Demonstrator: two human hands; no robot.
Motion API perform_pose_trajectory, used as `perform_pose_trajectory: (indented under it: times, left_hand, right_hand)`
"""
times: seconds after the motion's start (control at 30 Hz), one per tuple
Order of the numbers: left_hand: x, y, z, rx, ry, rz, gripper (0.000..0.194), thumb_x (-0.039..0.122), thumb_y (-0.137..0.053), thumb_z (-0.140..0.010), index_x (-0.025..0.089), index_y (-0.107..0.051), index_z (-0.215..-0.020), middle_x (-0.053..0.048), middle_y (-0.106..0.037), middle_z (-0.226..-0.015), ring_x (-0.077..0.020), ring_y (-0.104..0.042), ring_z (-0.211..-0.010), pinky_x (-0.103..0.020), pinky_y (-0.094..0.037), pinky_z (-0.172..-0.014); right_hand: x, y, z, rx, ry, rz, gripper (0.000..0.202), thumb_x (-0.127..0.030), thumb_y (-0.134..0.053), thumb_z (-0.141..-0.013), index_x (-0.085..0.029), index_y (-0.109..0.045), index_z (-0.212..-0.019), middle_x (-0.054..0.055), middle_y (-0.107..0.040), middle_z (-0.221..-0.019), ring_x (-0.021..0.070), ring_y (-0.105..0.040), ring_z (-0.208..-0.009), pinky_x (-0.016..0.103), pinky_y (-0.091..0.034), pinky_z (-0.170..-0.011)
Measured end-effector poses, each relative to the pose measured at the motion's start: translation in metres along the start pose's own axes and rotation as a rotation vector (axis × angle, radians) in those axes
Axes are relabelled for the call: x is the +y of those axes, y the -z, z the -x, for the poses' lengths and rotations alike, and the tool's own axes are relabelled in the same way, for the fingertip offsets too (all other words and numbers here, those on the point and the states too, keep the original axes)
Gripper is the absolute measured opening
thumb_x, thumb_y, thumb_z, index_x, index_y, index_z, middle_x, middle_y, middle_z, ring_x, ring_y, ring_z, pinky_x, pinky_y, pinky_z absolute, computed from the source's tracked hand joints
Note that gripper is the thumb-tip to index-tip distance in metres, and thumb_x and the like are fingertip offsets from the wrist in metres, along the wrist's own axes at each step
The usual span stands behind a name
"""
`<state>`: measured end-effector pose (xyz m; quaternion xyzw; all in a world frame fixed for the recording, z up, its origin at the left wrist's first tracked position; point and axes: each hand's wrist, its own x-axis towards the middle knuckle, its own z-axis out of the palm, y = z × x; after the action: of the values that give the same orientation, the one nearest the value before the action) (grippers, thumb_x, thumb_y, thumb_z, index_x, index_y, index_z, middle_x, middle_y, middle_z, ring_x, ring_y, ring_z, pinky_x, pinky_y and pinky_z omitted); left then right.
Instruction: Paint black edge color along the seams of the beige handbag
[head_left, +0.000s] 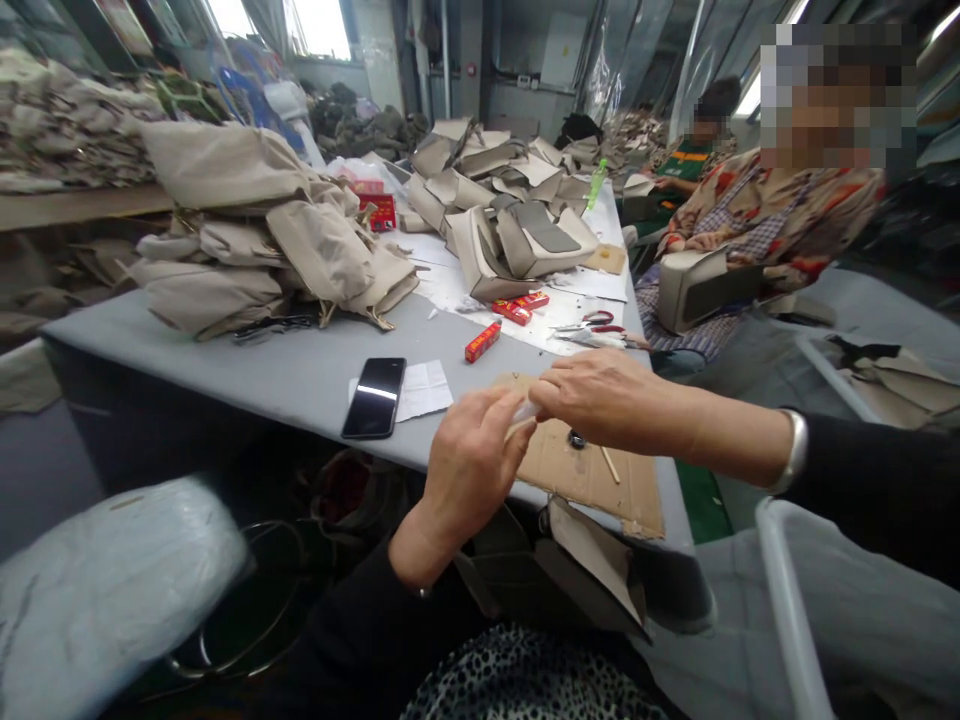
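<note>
Over the near edge of the table, my two hands meet around a small whitish tube-like piece (524, 412). My left hand (474, 462) is wrapped about its lower part, while the fingers of my right hand (592, 390) pinch its upper end. Most of the piece is hidden by fingers, so its exact kind cannot be made out. Beneath the hands lies a brown cardboard sheet (555, 462), with a small dark round item (576, 439) and a thin wooden stick (611, 465) on it. A beige and grey bag piece (592, 560) rests at my lap, below the table edge.
A black phone (375, 398) lies on white paper (426, 390). Red small boxes (482, 342), scissors (592, 322), and heaps of beige bags (247, 240) and bag pieces (517, 240) cover the table. A co-worker (780, 220) sits at the right; a plastic-wrapped stool (120, 590) stands left.
</note>
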<state>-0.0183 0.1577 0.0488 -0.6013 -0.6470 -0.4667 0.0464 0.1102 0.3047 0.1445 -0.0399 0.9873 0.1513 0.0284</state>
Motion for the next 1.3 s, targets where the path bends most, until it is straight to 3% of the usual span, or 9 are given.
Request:
perform_pose_trajectory:
  times: [0.1, 0.23, 0.5, 0.7, 0.8, 0.87, 1.07, 1.2, 1.3]
  left_hand:
    - [0.0, 0.0, -0.007, -0.031, -0.122, -0.243, 0.025, 0.027, -0.048, -0.104, 0.012, -0.065, -0.116, -0.014, -0.074, -0.1, -0.0278, -0.068, -0.091, -0.042, -0.052, -0.081]
    - [0.004, 0.007, -0.016, -0.158, 0.021, -0.154, 0.027, 0.031, -0.045, -0.105, 0.016, -0.067, -0.106, -0.008, -0.071, -0.08, -0.0216, -0.063, -0.068, -0.033, -0.044, -0.061]
    - [-0.004, 0.009, -0.029, -0.37, 0.749, 1.338, 0.03, 0.039, -0.051, -0.1, 0.014, -0.06, -0.085, 0.005, -0.048, -0.056, -0.0047, -0.034, -0.036, -0.018, -0.029, -0.042]
    - [-0.003, -0.008, -0.003, -0.455, 0.896, 1.917, 0.033, 0.033, -0.044, -0.103, 0.01, -0.064, -0.09, 0.011, -0.033, -0.049, -0.0015, -0.008, -0.03, -0.016, -0.021, -0.036]
    - [-0.006, -0.021, 0.004, -0.316, 0.867, 1.742, 0.032, 0.04, -0.048, -0.101, 0.014, -0.062, -0.09, 0.01, -0.035, -0.05, -0.0027, -0.013, -0.032, -0.018, -0.022, -0.039]
    - [-0.014, -0.026, 0.003, -0.237, 0.755, 1.36, 0.032, 0.043, -0.052, -0.1, 0.016, -0.062, -0.087, 0.007, -0.042, -0.052, -0.005, -0.025, -0.036, -0.02, -0.024, -0.042]
    - [-0.04, -0.026, -0.005, -0.135, 0.036, 0.011, 0.023, 0.029, -0.051, -0.103, 0.016, -0.068, -0.109, -0.007, -0.07, -0.079, -0.0198, -0.059, -0.067, -0.032, -0.038, -0.061]
    - [-0.044, -0.029, -0.007, -0.019, -0.288, -0.288, 0.018, 0.023, -0.054, -0.102, 0.014, -0.066, -0.111, -0.009, -0.072, -0.082, -0.0233, -0.062, -0.073, -0.036, -0.042, -0.067]
    - [-0.043, -0.031, -0.011, 0.049, -0.373, -0.316, 0.021, 0.017, -0.056, -0.1, 0.016, -0.063, -0.12, -0.01, -0.075, -0.097, -0.0238, -0.066, -0.082, -0.036, -0.044, -0.071]
  right_hand:
    - [0.002, 0.004, -0.005, -0.06, -0.049, -0.054, 0.014, -0.004, -0.059, -0.09, -0.015, -0.065, -0.095, 0.008, -0.074, -0.089, 0.0224, -0.066, -0.081, 0.033, -0.036, -0.064]
    - [0.008, 0.007, -0.009, -0.007, -0.043, -0.028, 0.013, -0.006, -0.058, -0.092, -0.017, -0.065, -0.093, 0.006, -0.073, -0.088, 0.0208, -0.064, -0.081, 0.032, -0.035, -0.064]
    - [0.023, 0.007, -0.008, 0.451, 0.283, 0.339, 0.021, -0.012, -0.049, -0.103, -0.016, -0.063, -0.088, 0.002, -0.061, -0.075, 0.018, -0.052, -0.07, 0.034, -0.037, -0.064]
    - [0.036, 0.005, -0.008, 0.579, 0.561, 0.444, 0.017, -0.017, -0.049, -0.106, -0.013, -0.065, -0.108, 0.003, -0.066, -0.089, 0.0162, -0.053, -0.074, 0.033, -0.044, -0.072]
    - [0.035, -0.011, -0.012, 0.485, 0.497, 0.377, 0.019, -0.016, -0.046, -0.106, -0.017, -0.065, -0.104, 0.002, -0.066, -0.087, 0.017, -0.054, -0.076, 0.033, -0.042, -0.07]
    - [0.031, -0.023, -0.016, 0.325, 0.357, 0.269, 0.019, -0.014, -0.048, -0.104, -0.018, -0.063, -0.094, 0.002, -0.065, -0.083, 0.0181, -0.054, -0.074, 0.034, -0.039, -0.065]
    - [0.019, -0.031, -0.022, -0.126, -0.015, -0.262, 0.014, -0.011, -0.056, -0.098, -0.015, -0.067, -0.105, 0.007, -0.073, -0.093, 0.0188, -0.065, -0.079, 0.028, -0.036, -0.061]
    - [0.024, -0.018, -0.023, -0.401, -0.189, -0.552, 0.019, -0.022, -0.054, -0.101, -0.014, -0.071, -0.096, 0.007, -0.075, -0.083, 0.0156, -0.063, -0.066, 0.025, -0.034, -0.056]
    - [0.028, -0.017, -0.021, -0.426, -0.22, -0.647, 0.032, -0.033, -0.048, -0.105, -0.013, -0.071, -0.095, 0.007, -0.075, -0.08, 0.0142, -0.061, -0.064, 0.025, -0.035, -0.057]
